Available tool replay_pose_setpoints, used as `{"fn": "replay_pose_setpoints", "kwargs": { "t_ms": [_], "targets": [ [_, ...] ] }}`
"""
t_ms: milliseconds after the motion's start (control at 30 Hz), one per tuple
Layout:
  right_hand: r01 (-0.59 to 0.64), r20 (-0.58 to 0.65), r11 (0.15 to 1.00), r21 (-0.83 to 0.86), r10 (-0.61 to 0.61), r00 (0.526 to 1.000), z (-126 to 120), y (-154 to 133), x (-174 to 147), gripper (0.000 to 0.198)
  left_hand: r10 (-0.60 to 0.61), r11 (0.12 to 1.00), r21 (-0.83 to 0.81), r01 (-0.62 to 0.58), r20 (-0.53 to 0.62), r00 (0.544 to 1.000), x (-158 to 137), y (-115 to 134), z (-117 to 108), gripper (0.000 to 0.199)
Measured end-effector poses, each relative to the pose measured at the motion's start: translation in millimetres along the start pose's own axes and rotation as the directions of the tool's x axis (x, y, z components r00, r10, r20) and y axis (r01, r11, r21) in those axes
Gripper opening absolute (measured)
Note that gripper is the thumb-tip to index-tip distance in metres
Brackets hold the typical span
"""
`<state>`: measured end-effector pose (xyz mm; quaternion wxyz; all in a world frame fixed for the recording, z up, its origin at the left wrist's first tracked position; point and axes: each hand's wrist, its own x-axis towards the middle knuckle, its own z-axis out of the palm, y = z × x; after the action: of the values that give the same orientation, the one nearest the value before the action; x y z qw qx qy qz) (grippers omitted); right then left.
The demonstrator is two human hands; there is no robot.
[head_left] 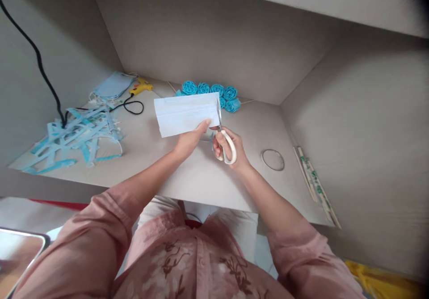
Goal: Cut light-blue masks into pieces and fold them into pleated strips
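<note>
My left hand grips a pale blue-white face mask by its lower right part, thumb on top. The mask is held flat in the air above the desk. In my right hand is a pair of scissors with white handles, my fingers through the loops. Their blades lie along the mask's right short edge, pointing away from me. Behind the mask, several blue crepe-like flowers on thin sticks rest on the desk, partly hidden by it.
Cut blue strips are heaped at the left, with a stack of face masks and a yellow glue gun behind. A black cable hangs there. To the right lie a wire coil and thin sticks by the side wall.
</note>
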<state>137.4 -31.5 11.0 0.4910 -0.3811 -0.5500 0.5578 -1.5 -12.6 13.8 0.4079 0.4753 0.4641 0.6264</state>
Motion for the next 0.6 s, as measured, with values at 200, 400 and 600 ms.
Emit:
{"fn": "replay_pose_setpoints", "kwargs": {
  "t_ms": [200, 400, 600],
  "targets": [
    [-0.004, -0.015, 1.0, -0.002, 0.004, 1.0, 1.5, 1.5, 0.2, 0.05, -0.021, 0.999, 0.034, 0.021, 0.001, 1.0, -1.8, 0.9, -1.5, 0.038],
    [-0.014, -0.012, 1.0, 0.006, 0.014, 1.0, 0.0, 2.2, 1.3, 0.05, -0.025, 0.996, -0.083, 0.015, -0.119, 0.993, 1.0, 1.3, -2.1, 0.03],
    [0.016, 0.038, 0.999, -0.038, -0.014, 0.999, -3.6, -0.4, 2.9, 0.047, -0.029, 0.998, -0.051, 0.024, -0.094, 0.995, 1.8, -1.4, -1.1, 0.028]
  ]
}}
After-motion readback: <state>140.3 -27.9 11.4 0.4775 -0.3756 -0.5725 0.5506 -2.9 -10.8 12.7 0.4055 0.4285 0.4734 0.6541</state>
